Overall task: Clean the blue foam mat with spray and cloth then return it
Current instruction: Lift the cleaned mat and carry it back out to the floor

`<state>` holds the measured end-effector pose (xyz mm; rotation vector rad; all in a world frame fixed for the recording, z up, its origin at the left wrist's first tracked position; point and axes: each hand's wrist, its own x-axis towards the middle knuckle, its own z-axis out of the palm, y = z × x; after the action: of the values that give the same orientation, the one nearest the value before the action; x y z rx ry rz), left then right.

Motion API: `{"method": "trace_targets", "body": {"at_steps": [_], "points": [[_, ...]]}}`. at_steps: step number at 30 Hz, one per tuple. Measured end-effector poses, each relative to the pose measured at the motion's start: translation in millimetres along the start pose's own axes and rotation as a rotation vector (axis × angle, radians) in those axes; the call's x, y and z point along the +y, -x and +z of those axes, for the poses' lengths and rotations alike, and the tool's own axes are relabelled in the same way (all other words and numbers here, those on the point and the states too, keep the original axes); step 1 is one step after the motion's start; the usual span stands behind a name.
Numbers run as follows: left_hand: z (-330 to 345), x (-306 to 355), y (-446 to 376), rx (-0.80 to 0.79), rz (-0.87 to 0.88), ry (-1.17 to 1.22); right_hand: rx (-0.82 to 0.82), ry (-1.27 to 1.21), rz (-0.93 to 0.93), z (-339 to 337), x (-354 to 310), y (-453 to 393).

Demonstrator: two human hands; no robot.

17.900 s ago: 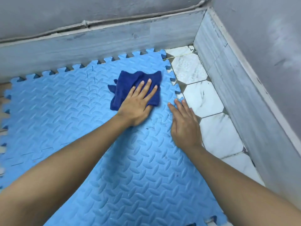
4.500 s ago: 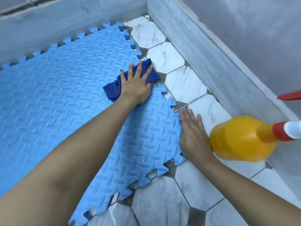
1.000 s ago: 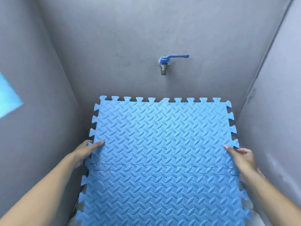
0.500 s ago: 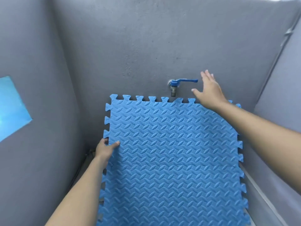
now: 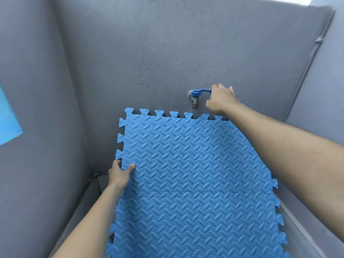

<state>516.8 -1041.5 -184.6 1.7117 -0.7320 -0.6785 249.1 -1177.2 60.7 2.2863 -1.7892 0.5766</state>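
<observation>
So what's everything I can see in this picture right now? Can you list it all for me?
foam mat: one, blue, made of interlocking pieces, standing up against the back wall below the tap
tap: one, blue handle on a metal spout, fixed to the back wall just above the mat's top edge
walls: grey, closing in the space at the back and on both sides
blue patch: one, light blue, on the left wall; what it is cannot be told
left hand: one, gripping the mat's left edge
right hand: one, closed on the tap's handle
</observation>
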Motion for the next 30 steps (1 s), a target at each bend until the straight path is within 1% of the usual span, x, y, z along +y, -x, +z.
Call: {"method": "trace_targets", "body": {"at_steps": [5, 9, 11, 13, 15, 17, 18, 22, 23, 26, 28, 30], "points": [[2.0, 1.1, -5.1, 0.005, -0.008, 0.021, 0.070, -0.022, -0.028, 2.4, -1.8, 6.5], [1.9, 1.2, -4.1, 0.016, -0.006, 0.019, 0.077, -0.068, -0.033, 3.1, 0.7, 9.2], [2.0, 2.1, -3.2, 0.010, -0.013, 0.023, 0.066, -0.166, -0.042, 8.4, 2.6, 10.7], [1.7, 2.7, -1.3, 0.012, -0.026, 0.028, 0.083, -0.341, -0.074, 18.0, 5.7, 19.9], [1.4, 3.3, 0.2, 0.001, -0.043, 0.046, 0.196, -0.495, -0.068, 34.5, 12.3, 39.9], [4.6, 4.0, 0.4, -0.037, -0.051, 0.077, 0.289, -0.606, 0.047, 60.9, 27.4, 68.0], [8.3, 5.3, 1.4, -0.053, -0.051, 0.094, 0.289, -0.631, 0.114, 79.1, 39.1, 83.0], [38.7, 5.7, 11.2, -0.113, -0.088, 0.167, 0.101, -0.539, 0.390, 151.4, 109.0, 141.5], [44.8, 3.3, 13.5, -0.112, -0.109, 0.184, 0.083, -0.530, 0.477, 162.4, 127.2, 151.6], [51.1, -6.0, 16.6, -0.113, -0.142, 0.199, 0.097, -0.522, 0.699, 181.3, 168.6, 167.0], [48.5, -6.5, 15.5, -0.124, -0.139, 0.198, 0.093, -0.480, 0.757, 188.9, 180.8, 165.8], [41.4, -3.2, 14.3, -0.126, -0.117, 0.191, 0.064, -0.420, 0.752, 194.6, 174.0, 155.6]]}}
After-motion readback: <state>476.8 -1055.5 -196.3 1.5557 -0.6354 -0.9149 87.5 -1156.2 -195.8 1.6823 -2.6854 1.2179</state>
